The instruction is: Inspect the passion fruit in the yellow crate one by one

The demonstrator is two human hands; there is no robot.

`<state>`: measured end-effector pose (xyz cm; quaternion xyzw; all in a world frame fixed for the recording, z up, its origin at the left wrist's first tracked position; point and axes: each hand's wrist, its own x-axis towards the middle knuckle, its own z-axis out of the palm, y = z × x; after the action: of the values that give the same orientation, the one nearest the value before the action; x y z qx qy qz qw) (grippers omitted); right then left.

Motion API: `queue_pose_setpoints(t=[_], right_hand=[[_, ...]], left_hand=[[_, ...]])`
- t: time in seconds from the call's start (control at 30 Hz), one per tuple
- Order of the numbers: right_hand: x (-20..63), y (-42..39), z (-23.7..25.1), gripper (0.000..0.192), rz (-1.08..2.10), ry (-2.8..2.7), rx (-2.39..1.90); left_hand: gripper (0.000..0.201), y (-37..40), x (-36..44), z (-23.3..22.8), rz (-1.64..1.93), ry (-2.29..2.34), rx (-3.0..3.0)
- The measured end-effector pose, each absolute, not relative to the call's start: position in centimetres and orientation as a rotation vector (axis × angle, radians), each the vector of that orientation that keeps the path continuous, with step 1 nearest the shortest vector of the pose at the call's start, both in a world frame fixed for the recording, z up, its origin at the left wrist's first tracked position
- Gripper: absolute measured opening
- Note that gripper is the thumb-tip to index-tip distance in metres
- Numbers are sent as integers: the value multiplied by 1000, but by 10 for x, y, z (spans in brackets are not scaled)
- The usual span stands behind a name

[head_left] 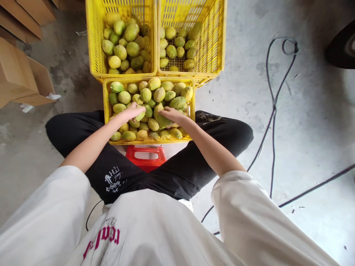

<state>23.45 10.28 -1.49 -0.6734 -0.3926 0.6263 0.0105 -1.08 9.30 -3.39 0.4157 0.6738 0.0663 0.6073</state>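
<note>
A yellow plastic crate (105, 111) full of green-yellow papayas (159, 95) stands between my knees. My left hand (134, 110) is over the left-middle of the pile, its fingers curled round a green papaya (141, 116). Just across from it, my right hand (171, 114) grips a larger, greener papaya (163, 121) from above. Both hands are low over the pile, with other fruit close around them. The undersides of the held papayas are hidden.
Behind the near crate stand two taller yellow crates, a left one (91, 40) and a right one (222, 37), each with papayas inside. A red stool (146, 162) shows below the near crate. Cardboard boxes (19, 70) lie left; a black cable (274, 107) loops across the floor right.
</note>
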Motion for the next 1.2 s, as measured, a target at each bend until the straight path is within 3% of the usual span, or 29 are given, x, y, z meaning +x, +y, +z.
queue_pose_setpoints(t=[0.07, 0.17, 0.27, 0.37, 0.5, 0.63, 0.77, 0.83, 0.93, 1.0, 1.07, 1.2], right_hand=[[237, 98, -20, 30, 2097, -1471, -2217], [236, 89, -23, 36, 2451, -1623, -2241], [226, 85, -20, 32, 2487, -1417, -2107], [215, 93, -11, 41, 2358, -1029, -1752], [209, 111, 2, 51, 2174, -626, -1185], [209, 120, -1, 40, 2017, -721, -1297], [207, 112, -16, 28, 1979, -1154, -1769], [208, 103, -21, 23, 1909, -1604, -1924], [212, 90, -24, 23, 1526, -2663, -1885], [215, 82, -24, 31, 1362, -3037, -1802], [218, 78, -23, 31, 1416, -3080, -1805], [222, 78, -22, 30, 1412, -3118, -1736]], left_hand=[[81, 88, -11, -24, -333, 1619, 1373], [96, 78, -3, -6, -852, 1398, 1746], [97, 70, 6, 2, -1082, 1240, 1806], [96, 68, 6, 1, -1142, 1231, 1820], [95, 72, 0, -4, -1100, 1293, 1818], [106, 73, -4, -9, -1005, 1326, 1761], [96, 76, -8, -11, -910, 1325, 1687], [75, 78, -9, -10, -812, 1307, 1556], [43, 77, -10, -11, -748, 1203, 1328], [42, 76, -8, -13, -761, 1119, 1237], [49, 76, -3, -16, -673, 1119, 1180], [57, 84, 14, -10, -84, 1330, 969]])
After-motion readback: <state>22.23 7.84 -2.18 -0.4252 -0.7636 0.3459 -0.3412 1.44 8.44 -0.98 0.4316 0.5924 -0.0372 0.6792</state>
